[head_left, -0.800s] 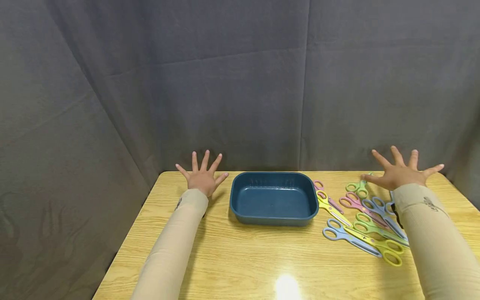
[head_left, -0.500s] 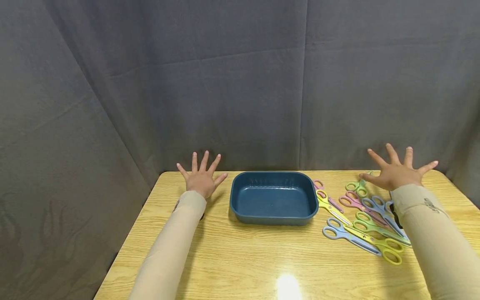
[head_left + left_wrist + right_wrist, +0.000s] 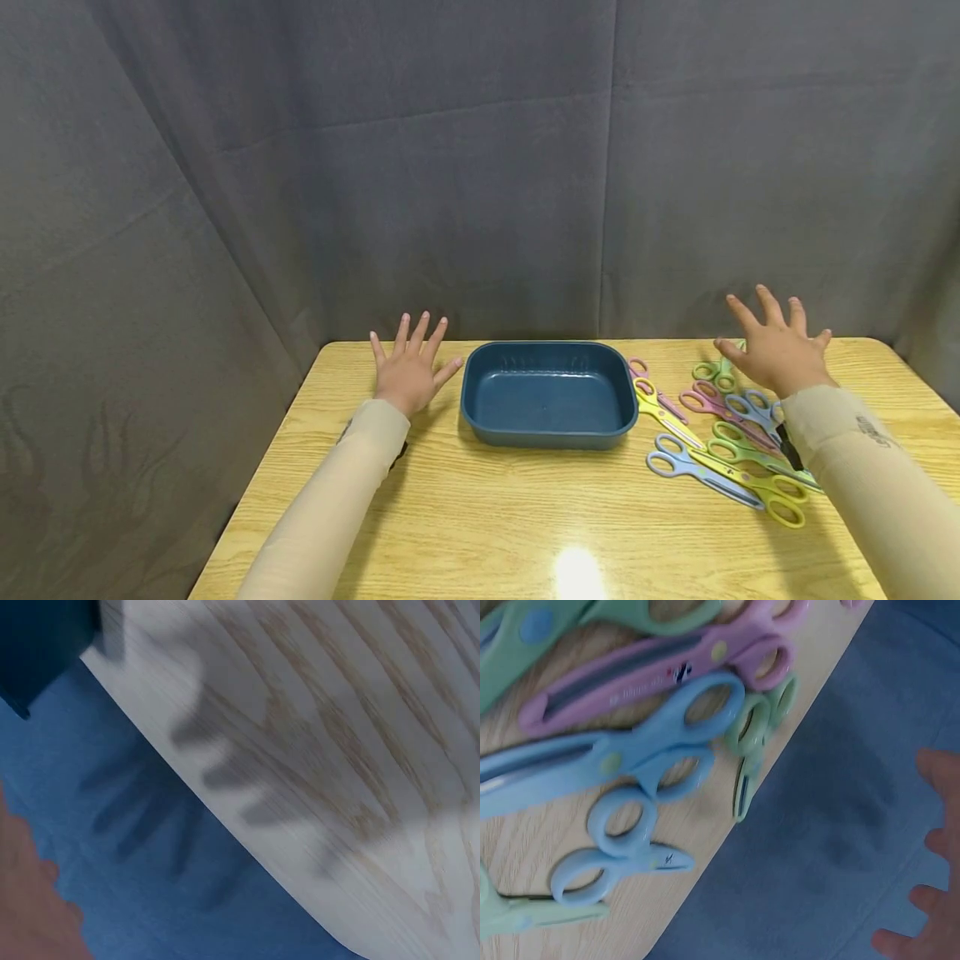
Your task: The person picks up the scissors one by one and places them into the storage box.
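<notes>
"Hands?"
"Left hand (image 3: 406, 382) and right hand (image 3: 782, 354) spread, holding nothing."
"And the scissors (image 3: 744, 477)?"
"On the tub's (image 3: 547, 438) right (overlapping, mind); lifting one might drag others along."

Creased grey cloth (image 3: 465, 192) hangs behind and left of a wood-grain table (image 3: 450, 517) bearing bright glare (image 3: 577, 573).
</notes>
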The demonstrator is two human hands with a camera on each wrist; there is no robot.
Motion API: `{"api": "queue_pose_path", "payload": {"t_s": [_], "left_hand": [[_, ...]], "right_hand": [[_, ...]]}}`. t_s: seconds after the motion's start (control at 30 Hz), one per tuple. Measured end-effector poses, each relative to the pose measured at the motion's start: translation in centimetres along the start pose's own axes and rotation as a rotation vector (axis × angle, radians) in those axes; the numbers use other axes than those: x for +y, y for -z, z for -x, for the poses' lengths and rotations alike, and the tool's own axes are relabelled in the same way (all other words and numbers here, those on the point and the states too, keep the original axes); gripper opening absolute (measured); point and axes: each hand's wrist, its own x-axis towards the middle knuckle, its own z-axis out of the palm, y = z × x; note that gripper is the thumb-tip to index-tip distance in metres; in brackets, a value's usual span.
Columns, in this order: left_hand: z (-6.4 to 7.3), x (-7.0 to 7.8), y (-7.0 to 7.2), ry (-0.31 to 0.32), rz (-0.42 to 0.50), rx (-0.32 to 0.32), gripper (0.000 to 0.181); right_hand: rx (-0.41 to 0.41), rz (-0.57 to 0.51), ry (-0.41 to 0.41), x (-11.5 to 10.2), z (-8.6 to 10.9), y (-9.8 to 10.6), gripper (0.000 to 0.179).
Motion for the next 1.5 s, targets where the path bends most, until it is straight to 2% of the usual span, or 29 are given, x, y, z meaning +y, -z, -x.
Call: {"api": "queue_pose_path", "payload": {"t_s": [0.2,0.43,0.7,0.9,1.1,1.27,1.4,1.5], "left_hand": [[1.2,1.1,0.5,-0.05,0.018,0.014,0.083],[2.7,2.1,1.0,-0.087,0.079,-0.022,0.085],[3.9,3.1,1.0,-0.129,0.11,-0.05,0.09],[4.7,4.1,0.8,-0.158,0.142,-0.071,0.096],[4.8,4.8,0.4,-0.19,0.145,-0.082,0.1],[4.9,5.2,0.5,-0.188,0.139,-0.12,0.103],[4.9,5.4,0.5,-0.181,0.136,-0.153,0.106],[5.0,5.6,0.4,-0.177,0.141,-0.183,0.108]], "right_hand": [[0.001,-0.021,0.058,-1.5,0.5,-0.6,0.081],[-0.025,-0.072,0.164,-3.2,1.4,-1.5,0.071],[0.023,-0.134,0.27,-5.2,2.6,-2.8,0.053],[-0.044,-0.2,0.234,-6.2,3.4,-3.7,0.046],[-0.009,-0.22,0.265,-6.8,4.0,-4.6,0.039],[0.018,-0.214,0.3,-7.1,4.2,-5.2,0.029],[0.006,-0.226,0.298,-7.4,4.2,-5.7,0.017],[-0.007,-0.241,0.294,-7.5,4.3,-6.0,0.022]]}}
